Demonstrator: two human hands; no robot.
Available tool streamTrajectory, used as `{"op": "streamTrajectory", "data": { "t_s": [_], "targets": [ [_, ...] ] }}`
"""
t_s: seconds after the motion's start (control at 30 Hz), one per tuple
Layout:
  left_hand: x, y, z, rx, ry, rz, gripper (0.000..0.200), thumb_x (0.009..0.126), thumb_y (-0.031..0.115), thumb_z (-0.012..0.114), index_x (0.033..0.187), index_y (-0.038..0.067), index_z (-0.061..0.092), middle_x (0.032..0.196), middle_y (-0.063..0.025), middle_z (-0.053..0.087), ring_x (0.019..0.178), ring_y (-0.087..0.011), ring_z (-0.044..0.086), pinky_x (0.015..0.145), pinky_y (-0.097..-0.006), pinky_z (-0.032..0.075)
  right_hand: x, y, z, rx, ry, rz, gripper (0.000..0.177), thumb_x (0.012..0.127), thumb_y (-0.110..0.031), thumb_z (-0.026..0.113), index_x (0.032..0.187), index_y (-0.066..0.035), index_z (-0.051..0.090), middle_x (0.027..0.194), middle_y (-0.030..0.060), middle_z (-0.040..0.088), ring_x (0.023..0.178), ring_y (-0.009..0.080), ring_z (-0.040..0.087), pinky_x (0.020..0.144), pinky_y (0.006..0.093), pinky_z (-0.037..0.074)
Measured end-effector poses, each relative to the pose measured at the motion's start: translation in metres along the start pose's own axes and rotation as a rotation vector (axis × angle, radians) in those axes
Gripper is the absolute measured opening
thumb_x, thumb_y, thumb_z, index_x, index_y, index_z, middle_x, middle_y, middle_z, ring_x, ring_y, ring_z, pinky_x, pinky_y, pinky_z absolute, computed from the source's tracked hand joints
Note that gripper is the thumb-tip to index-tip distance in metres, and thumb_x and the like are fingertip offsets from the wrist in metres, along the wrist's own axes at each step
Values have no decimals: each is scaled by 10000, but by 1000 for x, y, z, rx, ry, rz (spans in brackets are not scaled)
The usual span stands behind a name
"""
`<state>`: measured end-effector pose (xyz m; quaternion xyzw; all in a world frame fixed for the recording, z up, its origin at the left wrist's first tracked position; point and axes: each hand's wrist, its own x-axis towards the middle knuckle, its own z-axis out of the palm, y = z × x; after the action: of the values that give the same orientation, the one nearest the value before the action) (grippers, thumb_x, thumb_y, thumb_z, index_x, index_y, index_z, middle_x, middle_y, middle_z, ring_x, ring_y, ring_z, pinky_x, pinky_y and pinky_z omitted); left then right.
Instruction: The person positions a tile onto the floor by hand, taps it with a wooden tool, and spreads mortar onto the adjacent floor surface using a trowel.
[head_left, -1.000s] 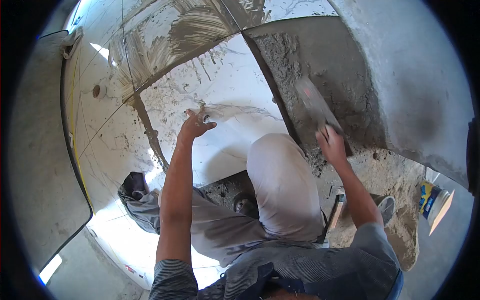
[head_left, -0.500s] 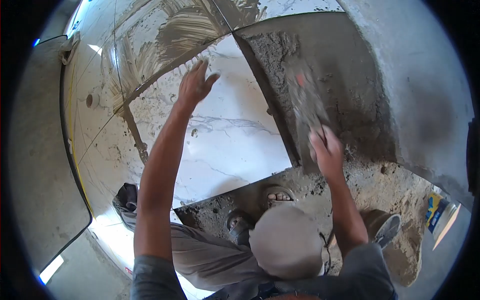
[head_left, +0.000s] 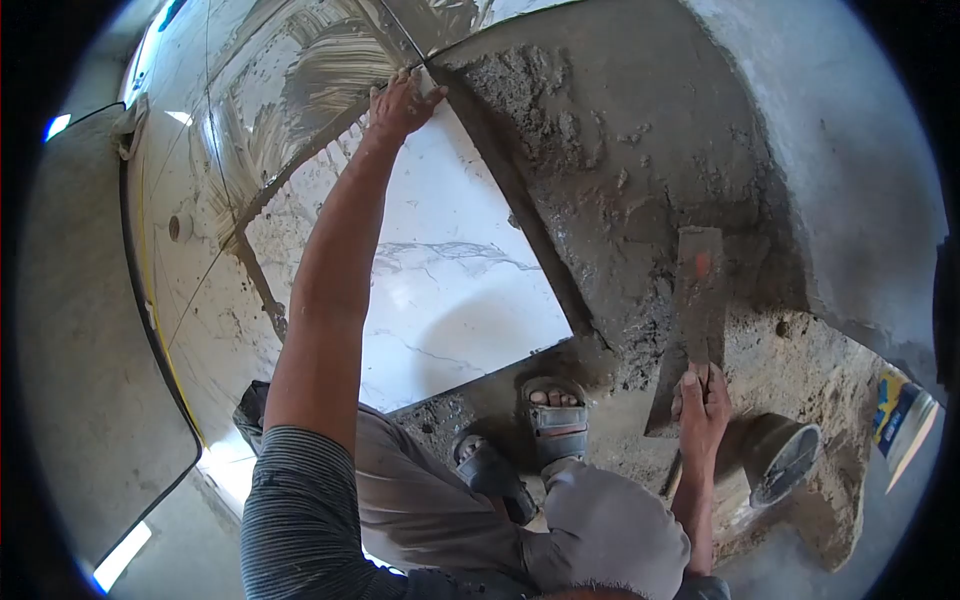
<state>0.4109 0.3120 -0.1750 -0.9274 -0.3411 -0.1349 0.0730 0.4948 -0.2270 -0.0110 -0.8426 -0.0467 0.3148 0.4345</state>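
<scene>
A white marble-veined floor tile [head_left: 450, 250] lies in front of me, its edges ringed by dark gaps of mortar. My left hand [head_left: 403, 103] rests on its far corner, fingers spread along the edge and thumb apart. On the right, my right hand [head_left: 703, 405] is closed around the handle of a long flat trowel [head_left: 702, 290], caked with mortar and marked by an orange-red patch. The trowel's blade points away from me over wet grey mortar [head_left: 620, 130], which is rough near the tile and smoother farther out.
A bucket [head_left: 785, 465] stands tilted at lower right on a mortar-stained sheet. Beyond it sits a blue-and-yellow tub [head_left: 895, 415]. A bare wall [head_left: 850, 170] borders the mortar. My sandalled feet [head_left: 555, 415] stand by the tile's near edge. Laid tiles smeared with slurry [head_left: 340, 60] lie beyond.
My left hand has moved forward from above the tile onto its far corner. My right hand has drawn the trowel back toward me and to the right.
</scene>
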Motion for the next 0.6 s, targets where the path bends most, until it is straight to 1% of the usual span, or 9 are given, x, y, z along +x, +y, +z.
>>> {"op": "streamTrajectory", "data": {
  "t_s": [0.07, 0.2, 0.27, 0.3, 0.4, 0.43, 0.5, 0.53, 0.6],
  "targets": [
    [4, 2, -7, -98, -8, -15, 548, 749, 535, 604, 1029, 64, 622, 896, -148, 649, 881, -272, 626, 816, -401, 477, -1, -1, 4, -21, -11, 1, 273, 851, -284, 568, 950, -31, 542, 661, -7, 468, 545, 73, 425, 487, 241, 355],
    [8, -1, -13, -149, -58, 14, 573, 748, 540, 599, 1088, 78, 595, 860, -147, 648, 844, -272, 630, 779, -377, 491, 1, -6, 14, 44, -3, -31, 131, 883, -199, 512, 879, -68, 516, 636, -41, 430, 509, 30, 389, 445, 195, 310],
    [7, -5, -14, -276, -155, -53, 589, 761, 547, 578, 1137, 94, 569, 959, -141, 638, 920, -283, 610, 831, -386, 469, 8, -11, 15, 65, -20, -12, 285, 851, -280, 574, 971, -23, 537, 657, -14, 478, 535, 54, 418, 483, 214, 340],
    [7, -4, -12, -278, -160, -50, 589, 761, 547, 578, 1137, 94, 569, 959, -141, 638, 920, -283, 610, 831, -386, 469, 12, -12, 16, 64, -18, -6, 285, 851, -280, 574, 971, -23, 537, 657, -14, 478, 535, 54, 418, 483, 214, 340],
    [11, 1, -19, -79, -296, -134, 630, 800, 595, 472, 1237, 142, 494, 1212, -112, 533, 1126, -290, 498, 959, -398, 375, 28, -23, 19, 238, 5, -85, 237, 863, -237, 554, 980, -33, 532, 652, -21, 470, 542, 48, 419, 490, 208, 341],
    [14, 4, -20, -82, -291, -134, 630, 800, 595, 472, 1237, 142, 494, 1212, -112, 533, 1126, -290, 498, 959, -398, 375, 31, -25, 19, 237, 8, -90, 237, 863, -237, 554, 980, -33, 532, 652, -21, 470, 542, 48, 419, 490, 208, 341],
    [13, 13, -18, 26, -325, -234, 672, 819, 633, 374, 1292, 159, 432, 1302, -84, 459, 1214, -276, 413, 1018, -473, 273, 34, -27, 16, 174, -8, -100, 212, 862, -219, 552, 964, -34, 535, 669, -20, 475, 565, 53, 428, 505, 215, 353],
    [15, 16, -17, 24, -323, -237, 672, 819, 633, 374, 1292, 159, 432, 1302, -84, 459, 1214, -276, 413, 1018, -473, 273, 34, -25, 15, 171, -9, -104, 212, 862, -219, 552, 964, -34, 535, 669, -20, 475, 565, 53, 428, 505, 215, 353],
    [19, 19, -22, 17, -422, -330, 707, 823, 662, 296, 1337, 181, 364, 1380, -55, 366, 1282, -274, 313, 1035, -569, 150, 29, -16, 13, 126, -32, -65, 202, 860, -216, 558, 943, -34, 540, 685, -17, 477, 588, 56, 431, 521, 222, 363]
  ]
}}
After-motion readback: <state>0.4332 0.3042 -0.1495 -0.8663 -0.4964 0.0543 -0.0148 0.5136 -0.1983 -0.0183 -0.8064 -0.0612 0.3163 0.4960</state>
